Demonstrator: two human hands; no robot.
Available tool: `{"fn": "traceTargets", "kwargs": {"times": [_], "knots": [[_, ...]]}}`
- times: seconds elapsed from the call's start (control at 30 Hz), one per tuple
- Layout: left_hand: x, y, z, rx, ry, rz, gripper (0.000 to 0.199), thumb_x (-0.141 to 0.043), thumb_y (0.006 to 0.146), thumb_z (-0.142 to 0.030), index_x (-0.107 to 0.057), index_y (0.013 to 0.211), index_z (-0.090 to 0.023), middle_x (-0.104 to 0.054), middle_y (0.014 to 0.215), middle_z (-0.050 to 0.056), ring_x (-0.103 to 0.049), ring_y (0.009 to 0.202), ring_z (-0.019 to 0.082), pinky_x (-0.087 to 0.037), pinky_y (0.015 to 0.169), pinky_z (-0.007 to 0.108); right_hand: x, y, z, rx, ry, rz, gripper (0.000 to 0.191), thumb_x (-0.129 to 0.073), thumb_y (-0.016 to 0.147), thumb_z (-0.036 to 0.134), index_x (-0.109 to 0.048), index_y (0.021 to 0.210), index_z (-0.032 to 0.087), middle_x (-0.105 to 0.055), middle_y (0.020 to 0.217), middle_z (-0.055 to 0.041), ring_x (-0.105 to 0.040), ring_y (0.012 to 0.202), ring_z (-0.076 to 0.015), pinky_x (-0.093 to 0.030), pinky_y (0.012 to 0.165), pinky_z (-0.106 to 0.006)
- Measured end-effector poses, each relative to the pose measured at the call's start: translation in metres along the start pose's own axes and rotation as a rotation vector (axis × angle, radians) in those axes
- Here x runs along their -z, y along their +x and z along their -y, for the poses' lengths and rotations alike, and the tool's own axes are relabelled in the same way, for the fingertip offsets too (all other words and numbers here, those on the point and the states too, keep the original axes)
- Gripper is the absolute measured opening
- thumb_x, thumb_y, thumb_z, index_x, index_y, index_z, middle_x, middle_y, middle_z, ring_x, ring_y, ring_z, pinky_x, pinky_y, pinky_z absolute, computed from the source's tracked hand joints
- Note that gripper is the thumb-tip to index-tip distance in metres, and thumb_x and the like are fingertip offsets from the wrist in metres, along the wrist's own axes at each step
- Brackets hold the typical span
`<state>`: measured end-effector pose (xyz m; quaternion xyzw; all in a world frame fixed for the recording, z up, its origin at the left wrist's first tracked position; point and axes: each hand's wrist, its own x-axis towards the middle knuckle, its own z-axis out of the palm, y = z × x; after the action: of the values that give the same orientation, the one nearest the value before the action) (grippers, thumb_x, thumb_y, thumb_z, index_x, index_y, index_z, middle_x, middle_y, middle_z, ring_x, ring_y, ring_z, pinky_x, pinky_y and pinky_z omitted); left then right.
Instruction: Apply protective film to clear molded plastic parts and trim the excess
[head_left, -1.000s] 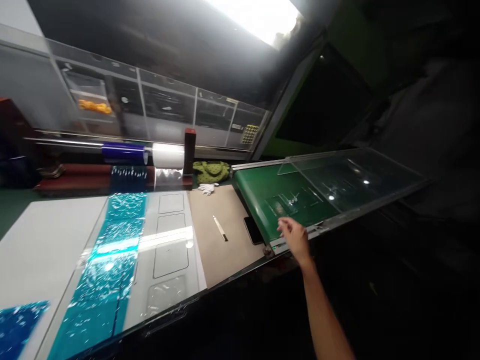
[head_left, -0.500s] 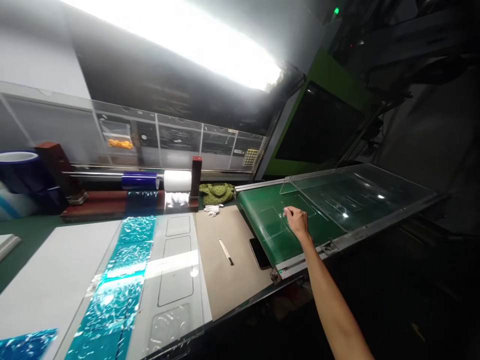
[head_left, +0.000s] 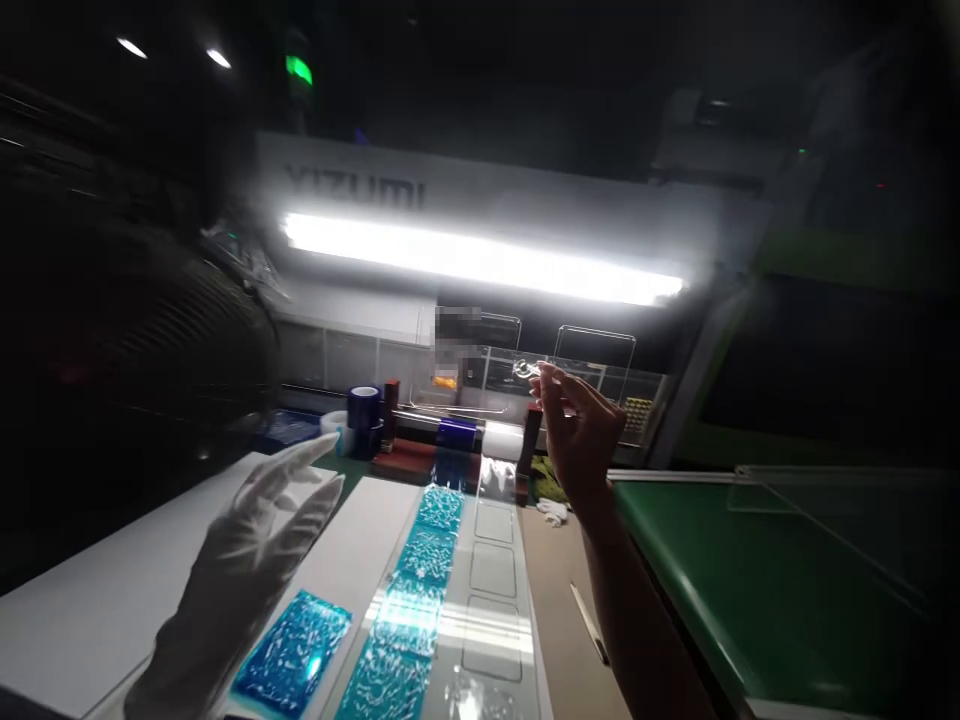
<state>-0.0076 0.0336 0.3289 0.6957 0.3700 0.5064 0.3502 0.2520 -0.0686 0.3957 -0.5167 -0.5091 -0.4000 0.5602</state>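
Note:
My bare right hand (head_left: 581, 420) is raised in front of the lamp-lit wall, its fingers pinched on the middle of a clear plastic part (head_left: 527, 369). Two thin rounded frame-like panels of that part spread out to either side, upright. On the left, my left hand (head_left: 274, 510) wears a white glove, fingers and thumb apart with nothing between them. Below it on the white sheet lies a blue film-covered piece (head_left: 294, 655). A strip of teal film (head_left: 412, 590) runs down the table, beside clear rounded panels (head_left: 493, 568) in a row.
Film rolls (head_left: 457, 432) sit on a rod between dark red posts. A tweezers-like tool (head_left: 589, 622) and a white crumpled item (head_left: 553, 512) lie on brown paper. The green conveyor (head_left: 697, 570) is at right. Blue tape rolls (head_left: 364, 408) stand at back left.
The view has turned left. My right hand has come up off the green conveyor with the clear part in its fingers. My gloved left hand has come into view.

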Motion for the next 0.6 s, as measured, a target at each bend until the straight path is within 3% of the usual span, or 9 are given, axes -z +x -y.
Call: {"fn": "traceTargets", "kwargs": {"times": [0.1, 0.2, 0.37, 0.6], "knots": [[0.021, -0.003, -0.026, -0.095, 0.033, -0.084, 0.049, -0.056, 0.082, -0.044, -0.047, 0.13, -0.036, -0.049, 0.126, 0.0, -0.049, 0.113, 0.022, -0.051, 0.091, 0.038, -0.019, 0.009, 0.029, 0.058, 0.067, -0.061, 0.02, -0.054, 0.09, 0.028, -0.068, 0.103, 0.021, -0.073, 0.086, -0.0027, -0.069, 0.075, -0.016, -0.057, 0.065, -0.028], [0.031, -0.004, -0.036, -0.221, 0.083, -0.171, 0.049, -0.053, 0.082, -0.033, -0.047, 0.13, -0.039, -0.043, 0.125, 0.0, -0.045, 0.114, 0.022, -0.043, 0.099, 0.042, -0.032, 0.012, 0.052, 0.075, 0.121, -0.103, 0.018, -0.055, 0.089, 0.027, -0.068, 0.101, 0.023, -0.073, 0.084, -0.0012, -0.069, 0.074, -0.0158, -0.057, 0.065, -0.029], [0.039, -0.004, -0.032, -0.255, 0.084, -0.242, 0.057, -0.051, 0.078, -0.032, -0.043, 0.133, -0.041, -0.041, 0.12, 0.001, -0.043, 0.112, 0.024, -0.037, 0.103, 0.049, -0.046, 0.015, 0.082, 0.087, 0.218, -0.111, 0.017, -0.056, 0.09, 0.026, -0.068, 0.101, 0.026, -0.073, 0.084, 0.0008, -0.069, 0.073, -0.0149, -0.058, 0.064, -0.029], [0.045, -0.011, -0.017, -0.213, 0.022, -0.227, 0.055, -0.05, 0.076, -0.034, -0.046, 0.13, -0.043, -0.038, 0.12, 0.001, -0.043, 0.113, 0.025, -0.047, 0.094, 0.046, -0.054, 0.014, 0.102, 0.165, 0.252, -0.091, 0.016, -0.057, 0.089, 0.02, -0.068, 0.101, 0.024, -0.073, 0.082, 0.0005, -0.069, 0.072, -0.0133, -0.056, 0.064, -0.027]]}}
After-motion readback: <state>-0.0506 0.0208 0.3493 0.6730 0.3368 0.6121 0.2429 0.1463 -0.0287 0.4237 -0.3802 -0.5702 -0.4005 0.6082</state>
